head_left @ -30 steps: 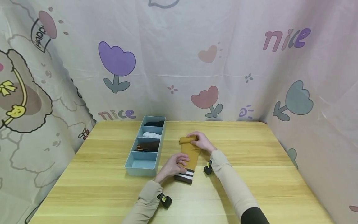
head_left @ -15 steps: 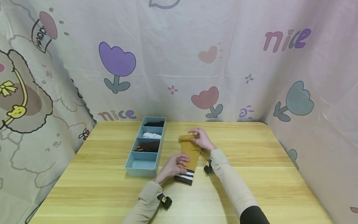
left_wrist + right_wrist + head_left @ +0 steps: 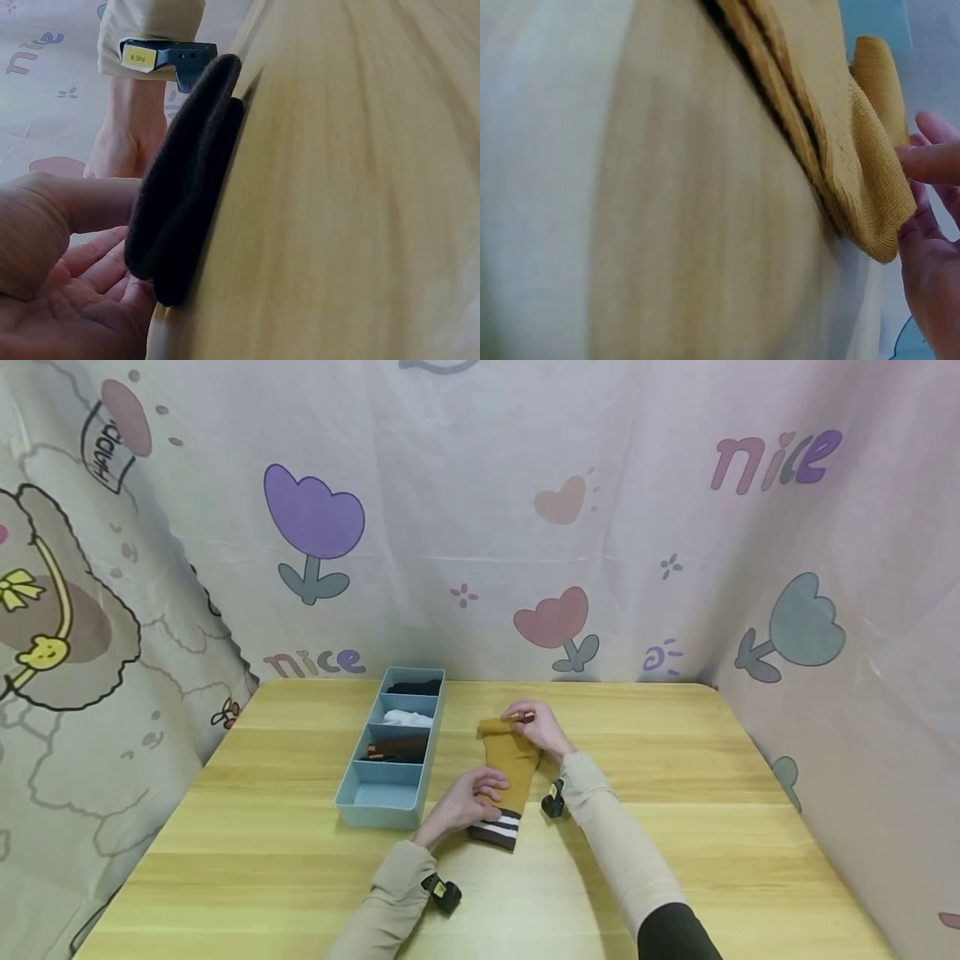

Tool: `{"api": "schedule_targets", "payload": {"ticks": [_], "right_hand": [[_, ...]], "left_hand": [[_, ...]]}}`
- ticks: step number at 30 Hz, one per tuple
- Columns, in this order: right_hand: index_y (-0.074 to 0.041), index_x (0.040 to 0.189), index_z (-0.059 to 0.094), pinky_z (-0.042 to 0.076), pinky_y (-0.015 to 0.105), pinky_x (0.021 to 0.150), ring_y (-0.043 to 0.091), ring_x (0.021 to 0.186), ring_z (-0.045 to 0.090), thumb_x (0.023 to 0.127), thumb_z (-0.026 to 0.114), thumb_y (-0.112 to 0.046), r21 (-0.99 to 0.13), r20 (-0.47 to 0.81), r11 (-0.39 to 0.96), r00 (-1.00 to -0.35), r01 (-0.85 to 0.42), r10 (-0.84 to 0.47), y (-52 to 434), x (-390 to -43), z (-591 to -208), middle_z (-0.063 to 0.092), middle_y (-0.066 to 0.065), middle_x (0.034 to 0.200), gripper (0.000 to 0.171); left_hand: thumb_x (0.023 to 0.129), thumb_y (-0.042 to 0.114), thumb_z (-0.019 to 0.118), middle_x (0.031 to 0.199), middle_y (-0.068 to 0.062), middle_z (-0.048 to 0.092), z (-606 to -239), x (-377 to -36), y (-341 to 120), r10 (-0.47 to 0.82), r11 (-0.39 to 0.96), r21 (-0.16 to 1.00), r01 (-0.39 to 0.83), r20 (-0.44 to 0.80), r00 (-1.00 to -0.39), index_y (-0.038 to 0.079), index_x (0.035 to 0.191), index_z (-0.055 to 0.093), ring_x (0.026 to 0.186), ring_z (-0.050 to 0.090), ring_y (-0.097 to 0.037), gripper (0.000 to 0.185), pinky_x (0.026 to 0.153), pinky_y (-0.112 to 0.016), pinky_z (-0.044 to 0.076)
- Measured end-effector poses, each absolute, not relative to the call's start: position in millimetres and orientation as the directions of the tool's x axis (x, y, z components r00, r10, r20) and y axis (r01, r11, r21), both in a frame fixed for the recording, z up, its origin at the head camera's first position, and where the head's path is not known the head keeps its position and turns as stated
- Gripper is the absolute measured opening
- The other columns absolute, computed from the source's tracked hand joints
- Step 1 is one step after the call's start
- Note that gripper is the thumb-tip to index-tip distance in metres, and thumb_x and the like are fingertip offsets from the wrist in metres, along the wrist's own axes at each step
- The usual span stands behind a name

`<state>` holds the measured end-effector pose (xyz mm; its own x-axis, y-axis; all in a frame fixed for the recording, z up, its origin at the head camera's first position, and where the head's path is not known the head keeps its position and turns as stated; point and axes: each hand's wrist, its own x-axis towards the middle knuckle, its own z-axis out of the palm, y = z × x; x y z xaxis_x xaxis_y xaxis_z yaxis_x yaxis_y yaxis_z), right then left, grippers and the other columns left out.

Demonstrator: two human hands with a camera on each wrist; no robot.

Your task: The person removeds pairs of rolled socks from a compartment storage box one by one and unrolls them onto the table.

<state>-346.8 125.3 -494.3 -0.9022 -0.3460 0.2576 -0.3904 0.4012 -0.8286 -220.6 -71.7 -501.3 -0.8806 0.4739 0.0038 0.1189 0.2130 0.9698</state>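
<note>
A pair of mustard socks [image 3: 512, 768], stacked one on the other, lies lengthwise on the table with dark, white-striped cuffs towards me. Their far end is turned over into a small fold. My right hand [image 3: 542, 727] pinches that fold at its right side; the right wrist view shows thumb and fingers at the knitted edge [image 3: 885, 165]. My left hand [image 3: 465, 802] rests on the socks just above the cuffs, fingers loosely bent. In the left wrist view its thumb touches the dark cuffs [image 3: 184, 180], which stand in two layers on the tabletop.
Left of the socks stands a blue divided box [image 3: 378, 817]. Its compartments hold black fabric [image 3: 415, 687], white fabric [image 3: 407, 718] and brown fabric [image 3: 401, 748], with the nearest one bare. A patterned curtain [image 3: 450, 527] hangs behind the wooden table [image 3: 255, 827].
The right hand's fingers lift off the fold, then come back down onto it, slightly further left. The left hand stays put on the socks. The head view tilts a little.
</note>
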Motion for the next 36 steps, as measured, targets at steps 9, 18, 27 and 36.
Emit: {"api": "schedule_targets", "payload": {"ticks": [9, 18, 27, 36], "right_hand": [[0.006, 0.112, 0.073, 0.058, 0.033, 0.089, 0.034, 0.106, 0.067, 0.086, 0.069, 0.007, -0.837, 0.164, 0.455, -0.932, -0.305, -0.323, 123, -353, -494, 0.067, 0.024, 0.125, 0.027], [0.001, 0.114, 0.074, 0.05, 0.022, 0.073, 0.025, 0.092, 0.064, 0.086, 0.067, 0.008, -0.823, 0.137, 0.504, -0.954, -0.26, -0.268, 119, -360, -499, 0.071, 0.022, 0.116, 0.03], [0.0, 0.114, 0.074, 0.054, 0.029, 0.079, 0.029, 0.096, 0.068, 0.091, 0.067, 0.0, -0.792, 0.156, 0.56, -0.967, -0.243, -0.2, 116, -365, -498, 0.074, 0.02, 0.11, 0.023], [0.003, 0.111, 0.072, 0.043, 0.021, 0.073, 0.021, 0.083, 0.055, 0.086, 0.07, 0.007, -0.86, 0.244, 0.426, -0.96, -0.279, -0.136, 113, -362, -498, 0.063, 0.022, 0.101, 0.025]], "left_hand": [[0.073, -0.016, 0.072, 0.123, -0.033, 0.064, -500, -220, -73, 0.472, 0.22, 0.968, 0.119, 0.001, -0.882, -0.013, 0.125, 0.055, 0.1, 0.065, -0.033, 0.055, 0.079, -0.026, 0.058], [0.073, -0.017, 0.071, 0.123, -0.033, 0.063, -500, -220, -73, 0.472, 0.209, 0.971, 0.114, 0.002, -0.881, -0.014, 0.126, 0.055, 0.101, 0.065, -0.032, 0.056, 0.08, -0.029, 0.059], [0.072, -0.017, 0.071, 0.124, -0.033, 0.064, -499, -220, -74, 0.48, 0.231, 0.966, 0.118, -0.008, -0.877, -0.014, 0.126, 0.055, 0.1, 0.065, -0.03, 0.056, 0.079, -0.025, 0.058], [0.073, -0.017, 0.072, 0.124, -0.033, 0.064, -497, -220, -75, 0.496, 0.235, 0.965, 0.12, -0.013, -0.868, -0.014, 0.126, 0.055, 0.102, 0.065, -0.035, 0.056, 0.083, -0.033, 0.059]]}}
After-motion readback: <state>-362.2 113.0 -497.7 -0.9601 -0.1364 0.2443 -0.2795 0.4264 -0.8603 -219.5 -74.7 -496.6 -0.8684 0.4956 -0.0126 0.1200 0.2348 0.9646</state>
